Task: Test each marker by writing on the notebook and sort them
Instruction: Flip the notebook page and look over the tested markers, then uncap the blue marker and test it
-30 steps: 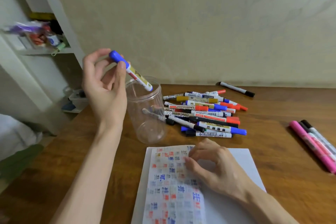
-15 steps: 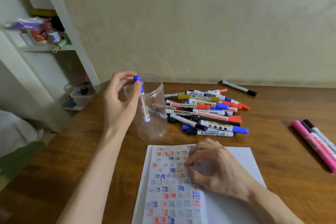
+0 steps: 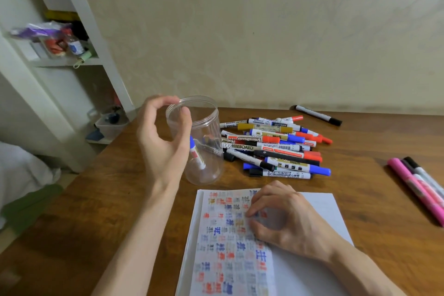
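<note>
**Blue-capped marker (image 3: 196, 155) sits inside the clear jar (image 3: 206, 127), left of frame centre; both hands hold nothing.**

The marker, a smooth white plastic barrel, leans cap-up against the jar's thin transparent wall. The left hand (image 3: 163, 142) hangs at the ridged rim with fingers loosely curled and the thumb seemingly at the edge. Lower centre, the right hand (image 3: 286, 218) rests curled fingertips on the notebook (image 3: 319, 204), whose matte page is crowded with red, blue and grey test marks. Right of the jar lies a heap of markers (image 3: 276, 149), round and slick, on the glossy wooden surface (image 3: 360, 151). Pink markers (image 3: 413, 182) lie at the right edge. The likely risks are that the light jar tips if a finger catches its rim, and that reaching into the heap sends round barrels rolling, mixing tested with untested.
</note>
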A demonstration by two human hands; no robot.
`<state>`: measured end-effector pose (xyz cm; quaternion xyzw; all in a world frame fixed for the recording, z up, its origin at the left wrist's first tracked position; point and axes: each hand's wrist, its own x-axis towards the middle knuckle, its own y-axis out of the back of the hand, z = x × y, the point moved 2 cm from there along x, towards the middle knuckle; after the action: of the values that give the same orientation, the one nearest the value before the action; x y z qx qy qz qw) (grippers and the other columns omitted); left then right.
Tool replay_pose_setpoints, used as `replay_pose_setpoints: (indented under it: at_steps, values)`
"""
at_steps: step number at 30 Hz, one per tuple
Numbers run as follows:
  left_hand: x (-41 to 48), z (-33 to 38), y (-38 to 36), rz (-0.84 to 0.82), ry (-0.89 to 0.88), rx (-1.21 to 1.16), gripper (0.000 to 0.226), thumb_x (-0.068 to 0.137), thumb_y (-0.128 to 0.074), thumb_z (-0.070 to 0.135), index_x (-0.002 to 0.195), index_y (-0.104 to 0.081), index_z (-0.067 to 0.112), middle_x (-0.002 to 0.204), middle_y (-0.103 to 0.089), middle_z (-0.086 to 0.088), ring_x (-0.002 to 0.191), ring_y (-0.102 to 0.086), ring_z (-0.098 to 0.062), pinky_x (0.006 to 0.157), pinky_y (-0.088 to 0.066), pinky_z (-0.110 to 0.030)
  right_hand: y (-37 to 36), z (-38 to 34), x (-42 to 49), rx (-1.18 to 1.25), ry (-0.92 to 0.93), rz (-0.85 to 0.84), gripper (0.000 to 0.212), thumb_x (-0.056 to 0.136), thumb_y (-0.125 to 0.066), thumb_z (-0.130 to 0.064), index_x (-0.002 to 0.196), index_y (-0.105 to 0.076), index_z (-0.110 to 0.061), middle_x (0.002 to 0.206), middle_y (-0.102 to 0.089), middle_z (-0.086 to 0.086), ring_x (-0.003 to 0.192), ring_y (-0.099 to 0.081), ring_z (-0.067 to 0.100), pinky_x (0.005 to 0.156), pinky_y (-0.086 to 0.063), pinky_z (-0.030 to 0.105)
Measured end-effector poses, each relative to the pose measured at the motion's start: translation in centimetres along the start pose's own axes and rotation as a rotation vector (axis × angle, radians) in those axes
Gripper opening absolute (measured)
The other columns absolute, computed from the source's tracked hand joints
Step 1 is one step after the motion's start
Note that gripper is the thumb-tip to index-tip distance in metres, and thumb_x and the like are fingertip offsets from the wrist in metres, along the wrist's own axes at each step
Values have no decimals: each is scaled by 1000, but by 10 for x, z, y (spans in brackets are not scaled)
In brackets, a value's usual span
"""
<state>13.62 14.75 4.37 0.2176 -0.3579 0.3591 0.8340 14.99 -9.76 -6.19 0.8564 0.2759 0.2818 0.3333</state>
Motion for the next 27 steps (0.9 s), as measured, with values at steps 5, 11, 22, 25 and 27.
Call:
replay_pose_setpoints:
  at_steps: [5,11,22,25,27]
  values:
    - [-54,48,-31,74,-58,-155,16,93,-59,0,108,-61,-3,107,-64,-11,97,-61,-23,87,-50,-34,1,2,-1,14,5,2,19,84,-83,-46,98,-81,-33,111,-67,-24,116,-54,2,102,-44,28]
    - [-112,62,-83,-108,320,-362,21,95,-58,9,116,-60,10,112,-66,1,110,-63,-20,94,-51,-35,-3,6,0,-41,28,129,37,81,-71,-50,103,-81,-23,109,-70,-11,101,-46,4,91,-42,25]
    - [-126,20,-82,-309,530,-284,20,100,-57,5,114,-59,19,108,-66,10,109,-64,-6,89,-49,-9,47,51,-8,-443,-418,572,34,89,-79,-18,121,-68,-17,125,-62,8,114,-56,24,86,-47,34]
    - [-126,13,-79,-363,529,-300,19,98,-57,4,111,-61,18,103,-65,2,100,-65,-9,85,-49,-12,55,58,-12,-524,-468,547,33,91,-78,-26,122,-67,-20,121,-64,8,110,-56,26,83,-45,40]
    - [-125,10,-79,-370,561,-321,19,98,-56,4,109,-62,18,99,-65,-1,90,-64,-7,79,-49,-14,57,56,-12,-498,-483,521,29,93,-77,-29,119,-68,-22,117,-67,5,108,-57,25,85,-42,39]
